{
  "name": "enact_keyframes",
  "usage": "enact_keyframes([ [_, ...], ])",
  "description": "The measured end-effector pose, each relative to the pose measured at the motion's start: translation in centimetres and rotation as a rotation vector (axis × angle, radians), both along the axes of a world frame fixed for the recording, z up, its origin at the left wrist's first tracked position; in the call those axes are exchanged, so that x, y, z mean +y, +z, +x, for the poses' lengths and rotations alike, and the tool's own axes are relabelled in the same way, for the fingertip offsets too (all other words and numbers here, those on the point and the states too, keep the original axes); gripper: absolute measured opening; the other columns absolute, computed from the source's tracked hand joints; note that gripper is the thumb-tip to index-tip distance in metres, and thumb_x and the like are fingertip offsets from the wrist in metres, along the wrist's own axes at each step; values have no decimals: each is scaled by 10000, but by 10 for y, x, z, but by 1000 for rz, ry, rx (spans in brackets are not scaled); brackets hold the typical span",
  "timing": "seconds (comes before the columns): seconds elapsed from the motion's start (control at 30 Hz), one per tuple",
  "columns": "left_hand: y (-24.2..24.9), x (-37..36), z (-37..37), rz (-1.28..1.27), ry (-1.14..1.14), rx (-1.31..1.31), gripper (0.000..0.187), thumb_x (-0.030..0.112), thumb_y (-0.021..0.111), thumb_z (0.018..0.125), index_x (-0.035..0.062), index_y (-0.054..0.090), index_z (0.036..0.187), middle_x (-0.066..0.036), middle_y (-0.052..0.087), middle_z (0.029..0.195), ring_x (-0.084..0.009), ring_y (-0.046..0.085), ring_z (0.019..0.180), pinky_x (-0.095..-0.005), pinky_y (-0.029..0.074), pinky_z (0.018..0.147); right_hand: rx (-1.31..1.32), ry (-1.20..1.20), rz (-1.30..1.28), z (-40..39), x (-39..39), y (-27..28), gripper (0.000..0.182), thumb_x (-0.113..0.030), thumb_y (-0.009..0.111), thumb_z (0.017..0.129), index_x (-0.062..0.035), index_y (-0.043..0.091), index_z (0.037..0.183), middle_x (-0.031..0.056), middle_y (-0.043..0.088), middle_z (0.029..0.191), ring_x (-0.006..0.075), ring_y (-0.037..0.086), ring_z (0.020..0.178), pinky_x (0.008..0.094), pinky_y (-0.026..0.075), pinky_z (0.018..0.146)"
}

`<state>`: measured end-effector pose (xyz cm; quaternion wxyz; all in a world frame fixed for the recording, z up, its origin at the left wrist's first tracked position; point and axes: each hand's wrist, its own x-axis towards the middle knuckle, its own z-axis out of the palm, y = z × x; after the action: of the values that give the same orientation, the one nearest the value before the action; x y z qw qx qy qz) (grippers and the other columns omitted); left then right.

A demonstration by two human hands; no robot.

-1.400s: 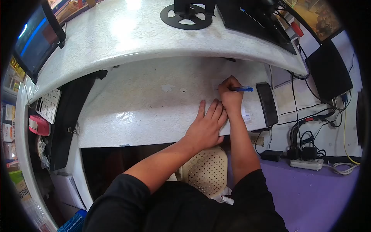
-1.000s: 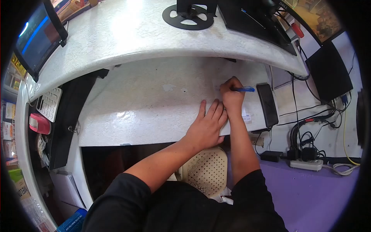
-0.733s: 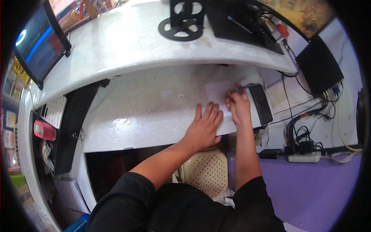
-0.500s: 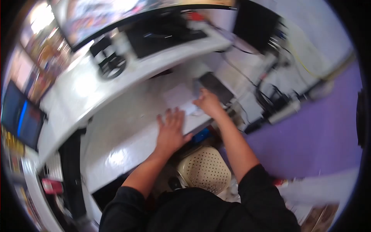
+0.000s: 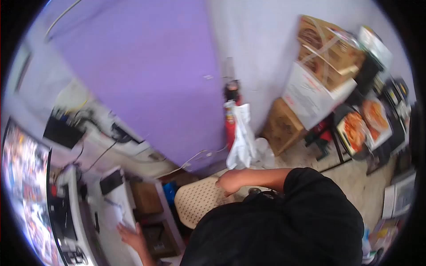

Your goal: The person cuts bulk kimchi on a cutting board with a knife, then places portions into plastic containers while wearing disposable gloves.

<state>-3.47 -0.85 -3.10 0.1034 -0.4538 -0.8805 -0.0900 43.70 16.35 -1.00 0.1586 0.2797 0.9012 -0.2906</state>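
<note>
Left hand [image 5: 132, 237] spread at front edge of desk [image 5: 106, 232]; right [image 5: 229, 181] over chair [image 5: 197, 201], grip unclear; carton [image 5: 308, 95] print blurred.

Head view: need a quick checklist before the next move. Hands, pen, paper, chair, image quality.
1. Left hand empty: ok, fingers spread at the desk.
2. Right hand empty: cannot tell, fingers curled and blurred.
3. Right hand off the perforated chair: cannot tell, it overlaps the seat in view, contact unclear.
4. Paper on the desk: ok, near the dark oblong item.
5. Pen down: probably ok, a blurred bluish pen-like item lies by the paper.
6. Image sharp enough to check grip: not ok, motion blur.
</note>
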Motion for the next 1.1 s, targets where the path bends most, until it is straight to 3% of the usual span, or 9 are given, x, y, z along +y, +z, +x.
enact_keyframes([
  [0.17,-22,2,-41,262,-251,261,630,324,688,898,22,455,1399,-246,403,1449,-401,420,1338,-448,380,1088,-143,-447,38,139,-29,-21,491,-376,731,781,-25,621,1105,187,670,1055,371,649,999,471,523,836],
  [0.27,32,7,70,301,-378,337,679,405,730,870,-65,478,1290,-275,547,1198,-461,570,1063,-535,488,900,-206,-590,3,214,-45,-37,467,-367,716,778,-51,630,1111,177,674,1055,367,658,982,468,532,821],
  [0.37,40,28,165,262,-790,182,518,358,650,932,-41,533,1241,-252,556,1249,-420,570,1134,-496,501,952,-299,-734,-13,290,-59,-59,457,-352,705,776,-69,633,1127,170,670,1085,358,652,1017,465,532,835],
  [0.43,-10,48,182,46,-855,-258,655,-72,737,718,14,522,1331,-169,458,1396,-291,633,1062,-383,554,866,-345,-819,1,332,-59,-67,453,-342,698,776,-77,634,1137,167,667,1103,354,649,1035,465,531,843],
  [0.47,-21,54,202,49,-874,-262,655,-72,737,718,14,522,1331,-169,458,1396,-291,633,1062,-383,554,866,-345,-829,-21,349,-59,-69,450,-335,690,779,-78,631,1144,164,664,1117,351,646,1048,466,529,850],
  [0.53,15,66,310,-226,-812,-316,492,375,610,952,105,534,1356,-180,404,1441,-402,417,1307,-556,385,1046,-352,-796,-62,381,-56,-71,435,-320,673,792,-80,626,1152,163,660,1136,351,640,1065,471,526,861],
  [0.63,-93,142,281,-278,-1052,-494,510,225,689,885,24,532,1327,-221,458,1369,-391,490,1259,-431,433,1041,-287,-818,-80,419,-43,-65,442,-311,676,786,-78,622,1158,163,657,1141,356,637,1067,474,523,863],
  [0.77,-119,218,342,-292,-1369,-451,512,109,703,814,15,552,1294,-163,574,1208,-287,608,1046,-382,499,907,-126,-965,-54,454,-44,-52,457,-304,681,775,-70,616,1162,166,657,1129,363,637,1056,477,519,862],
  [1.1,-33,259,564,-453,-1559,-641,512,112,723,779,14,568,1256,-171,621,1116,-294,633,996,-375,504,869,-60,-984,-129,465,-107,-28,453,-325,645,809,-47,601,1164,180,646,1106,374,639,1029,485,511,859],
])
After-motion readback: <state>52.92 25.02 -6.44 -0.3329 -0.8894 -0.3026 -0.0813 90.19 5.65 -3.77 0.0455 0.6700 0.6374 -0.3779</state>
